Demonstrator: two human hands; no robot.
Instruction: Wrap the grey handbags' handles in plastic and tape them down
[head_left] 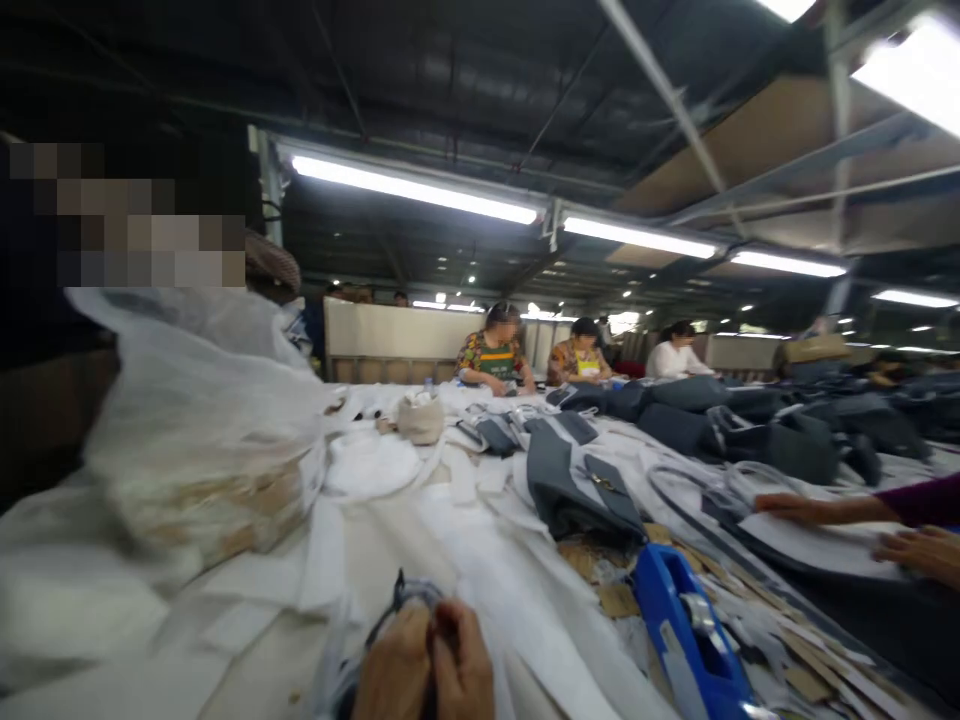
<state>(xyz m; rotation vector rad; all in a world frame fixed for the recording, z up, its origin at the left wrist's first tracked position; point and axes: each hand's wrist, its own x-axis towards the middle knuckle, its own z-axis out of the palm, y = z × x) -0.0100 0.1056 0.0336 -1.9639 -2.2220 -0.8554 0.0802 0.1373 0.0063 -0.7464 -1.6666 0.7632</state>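
Only the tops of my two hands show at the bottom edge, pressed together with the fingers closed. My left hand (394,668) and my right hand (463,660) both pinch a small dark grey piece (409,592) with a thin loop that sticks up just beyond the fingertips. The piece is blurred and I cannot make out what it is. Under and around my hands, white fabric strips (480,545) lie on the long work table (375,560).
A blue tape dispenser (686,625) lies to the right of my hands, with a grey bag (577,480) beyond it. A full clear plastic sack (202,440) stands at the left. A co-worker's hands (799,508) press on grey material at the right. Several people work at the far end.
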